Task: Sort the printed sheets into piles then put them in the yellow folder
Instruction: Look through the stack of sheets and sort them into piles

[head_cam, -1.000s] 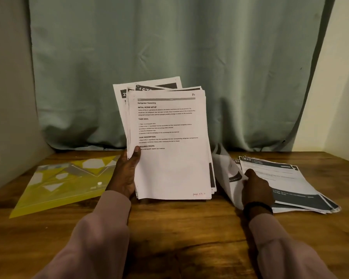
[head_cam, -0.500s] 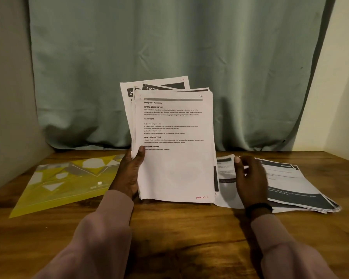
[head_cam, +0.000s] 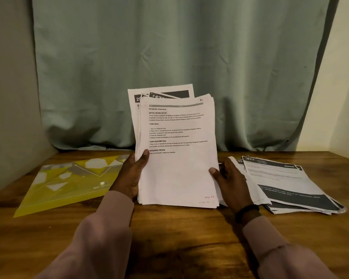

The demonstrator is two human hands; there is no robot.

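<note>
Your stack of printed sheets [head_cam: 177,154] stands upright at the middle of the wooden surface [head_cam: 169,238], left hand [head_cam: 129,176] gripping its edge. Your right hand [head_cam: 228,182] has left the flat pile [head_cam: 286,184] and now pinches the stack's right edge, likely to peel the next thin, limp sheet. The glossy yellow folder [head_cam: 65,186] lies flat, left.

Item: wooden table [head_cam: 179,238], brown with a dark grain, which I see running from the curtained back edge toward me. On it, as I count: one yellow folder [head_cam: 69,184], lying flat at the left with grey and white shapes on its cover; one pile of printed sheets [head_cam: 286,186], lying flat at the right, loosely fanned, with dark bands across the pages. The two lie well apart, with bare wood between them.
</note>
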